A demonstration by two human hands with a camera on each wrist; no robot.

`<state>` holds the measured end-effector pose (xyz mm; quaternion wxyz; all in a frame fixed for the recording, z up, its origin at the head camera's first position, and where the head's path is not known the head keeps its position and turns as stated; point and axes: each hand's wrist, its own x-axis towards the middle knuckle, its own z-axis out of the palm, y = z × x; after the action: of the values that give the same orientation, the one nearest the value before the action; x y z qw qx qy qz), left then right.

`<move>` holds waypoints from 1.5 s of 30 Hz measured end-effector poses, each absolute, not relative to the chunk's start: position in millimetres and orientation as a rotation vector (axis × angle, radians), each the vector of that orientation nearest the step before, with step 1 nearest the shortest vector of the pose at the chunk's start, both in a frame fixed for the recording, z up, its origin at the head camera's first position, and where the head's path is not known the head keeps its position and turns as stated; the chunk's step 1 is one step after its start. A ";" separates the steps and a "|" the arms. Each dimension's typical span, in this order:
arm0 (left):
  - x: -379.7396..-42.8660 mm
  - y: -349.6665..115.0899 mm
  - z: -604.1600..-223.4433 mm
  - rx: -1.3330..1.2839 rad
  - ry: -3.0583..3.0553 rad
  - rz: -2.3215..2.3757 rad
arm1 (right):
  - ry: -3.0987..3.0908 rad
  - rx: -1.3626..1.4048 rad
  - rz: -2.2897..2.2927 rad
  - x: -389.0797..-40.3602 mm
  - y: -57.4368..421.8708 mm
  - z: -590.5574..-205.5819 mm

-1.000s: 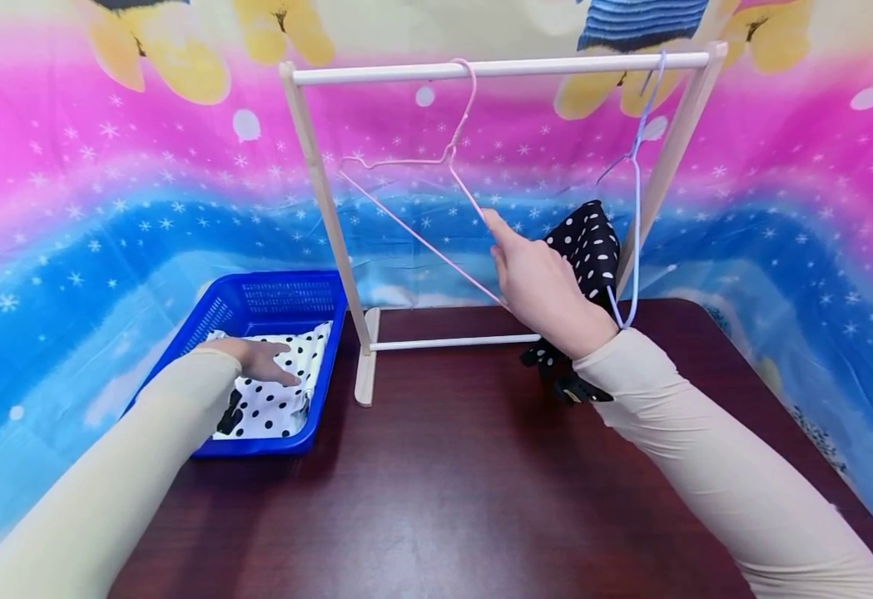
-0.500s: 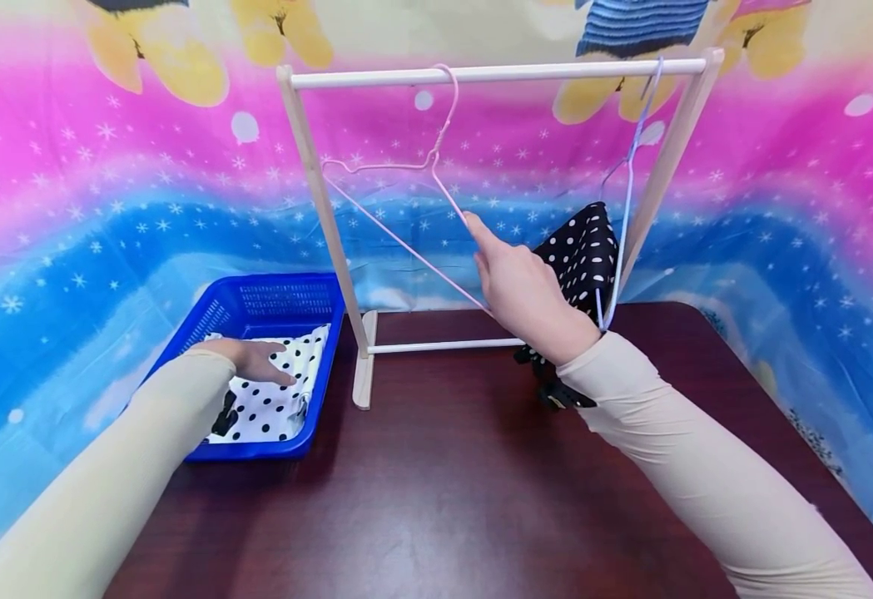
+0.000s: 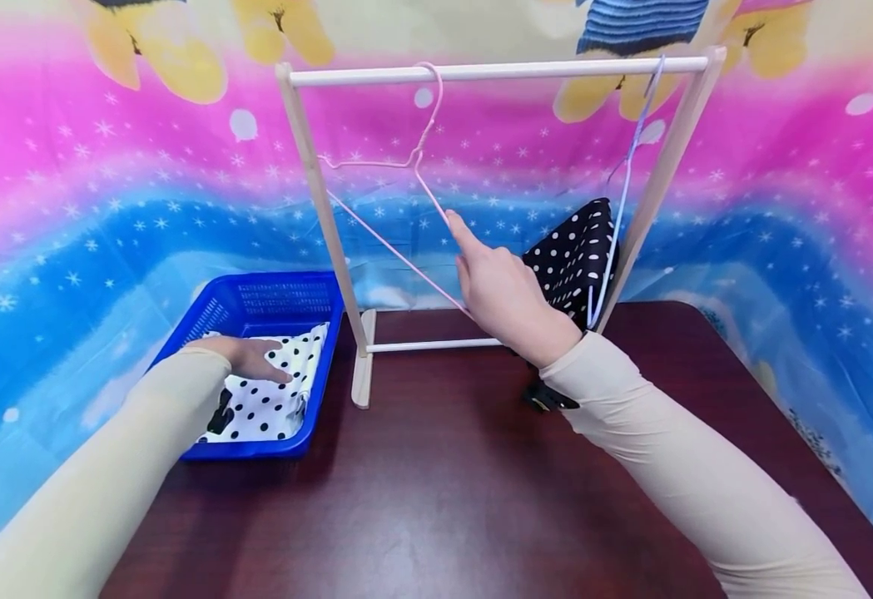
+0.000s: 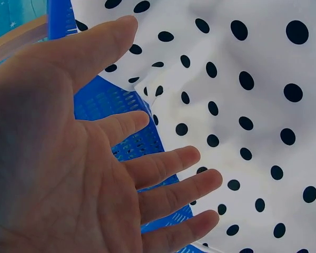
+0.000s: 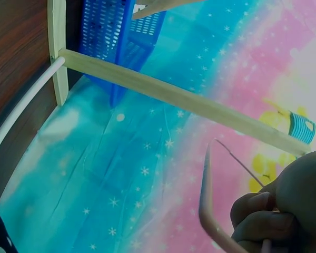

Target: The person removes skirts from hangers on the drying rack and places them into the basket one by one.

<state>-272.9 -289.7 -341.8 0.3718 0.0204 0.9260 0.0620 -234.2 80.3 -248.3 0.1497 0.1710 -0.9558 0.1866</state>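
My right hand (image 3: pixel 507 291) grips the right side of a pink wire hanger (image 3: pixel 399 249), its index finger stretched along the wire. The hanger's hook sits over the top rail (image 3: pixel 511 71) of a wooden rack. In the right wrist view the curled fingers (image 5: pixel 268 224) close round the hanger. Over the blue basket (image 3: pixel 286 445) my left hand (image 3: pixel 245 358) is held with fingers spread. Below it lies a white cloth with black dots (image 3: pixel 267 408), a black piece at its edge. The left wrist view shows the open palm (image 4: pixel 110 179) beside this cloth.
A lilac hanger (image 3: pixel 631 166) hangs at the rack's right end, with a black cloth with white dots (image 3: pixel 574 249) on it, partly behind my right hand. The rack's left foot (image 3: pixel 362 374) stands beside the basket on the dark wooden table (image 3: pixel 421 499). A patterned curtain hangs behind.
My right hand has moved left, sliding the pink hanger along the rail toward the rack's left post. The left hand has barely moved over the basket.
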 end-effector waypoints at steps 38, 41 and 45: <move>-262.0 -287.2 -343.4 0.124 2.439 0.158 | -2.824 0.624 0.521 -223.2 26.7 -241.5; -261.0 -287.0 -343.7 0.133 2.446 0.163 | -2.830 0.625 0.517 -222.5 21.2 -240.7; -260.5 -287.2 -345.3 0.152 2.453 0.175 | -2.843 0.627 0.532 -221.8 14.2 -240.9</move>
<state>-260.5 -287.2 -345.3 0.3324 0.0581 0.9390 0.0670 -221.8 14.2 -240.9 0.0909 0.2109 -0.9567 0.1789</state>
